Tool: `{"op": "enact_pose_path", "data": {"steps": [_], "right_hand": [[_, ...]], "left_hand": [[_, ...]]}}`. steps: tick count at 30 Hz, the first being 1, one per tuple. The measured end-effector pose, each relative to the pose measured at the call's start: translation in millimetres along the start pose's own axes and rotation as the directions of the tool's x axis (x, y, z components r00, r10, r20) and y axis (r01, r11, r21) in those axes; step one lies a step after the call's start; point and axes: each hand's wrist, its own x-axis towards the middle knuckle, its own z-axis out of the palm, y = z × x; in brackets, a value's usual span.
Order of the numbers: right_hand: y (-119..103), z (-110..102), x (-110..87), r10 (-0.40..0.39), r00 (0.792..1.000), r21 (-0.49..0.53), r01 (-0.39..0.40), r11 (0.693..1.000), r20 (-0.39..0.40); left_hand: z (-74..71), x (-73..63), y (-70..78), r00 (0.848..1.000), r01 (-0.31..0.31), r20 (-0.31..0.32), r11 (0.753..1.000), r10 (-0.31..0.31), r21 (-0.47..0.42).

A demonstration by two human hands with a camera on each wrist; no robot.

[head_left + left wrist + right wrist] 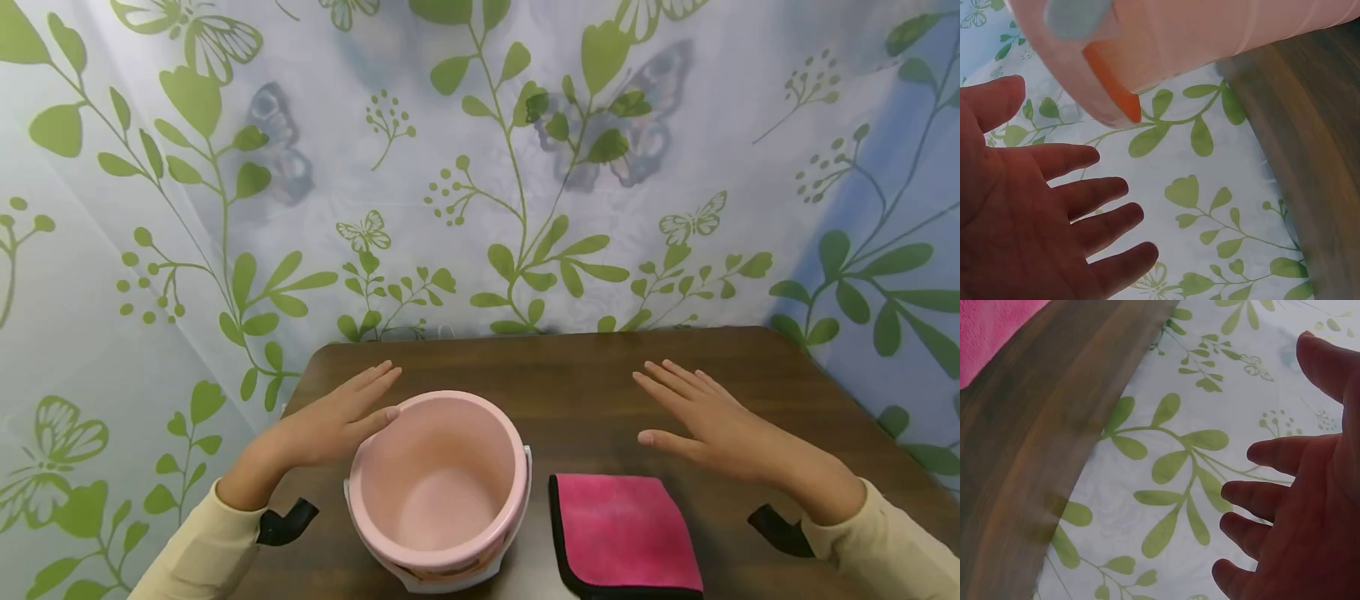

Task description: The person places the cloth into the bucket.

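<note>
A pink bucket (438,546) with a pale handle stands upright on the table, left of the middle. My left hand (341,417) is held over its left side with straight fingers, the thumb overlapping the rim in the head view. In the left wrist view that hand (1054,187) is spread below the bucket's rim (1079,81), holding nothing. Right of the bucket lies a folded pink cloth (626,529) with black edging. Beyond it to the upper right, my right hand (705,425) is raised with fingers extended and nothing in it; the right wrist view shows its fingers (1272,453) apart.
Everything stands on a dark brown wooden table (570,375). Behind and beside it hangs a white curtain (420,225) printed with green leaves and butterflies. A black wrist mount (288,522) sits at the left cuff, another mount (780,531) at the right.
</note>
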Motion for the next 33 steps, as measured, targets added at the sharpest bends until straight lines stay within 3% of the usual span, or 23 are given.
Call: {"op": "enact_pose_path", "data": {"steps": [7, 17, 26, 33], "right_hand": [[4, 11, -5.9, 0.004, 1.000, 0.076, -0.005, 0.997, 0.023], [7, 29, -14.2, 0.013, 0.998, 0.193, -0.024, 0.981, 0.058], [15, 43, -22.8, -0.002, 0.981, 0.250, -0.047, 0.967, 0.192], [24, 52, -28.2, -0.059, 0.987, 0.217, 0.026, 0.976, 0.149]], "left_hand": [[0.4, -1.4, 2.8, 0.999, 0.028, 0.042, 0.999, -0.026, -0.041], [5.5, -1.4, -0.1, 0.999, 0.040, 0.031, 0.997, -0.038, -0.065], [9.9, -0.4, -5.1, 0.999, 0.048, 0.031, 0.992, -0.045, -0.113], [14.6, -0.6, -9.8, 1.000, 0.025, -0.008, 0.986, -0.027, -0.164]]}}
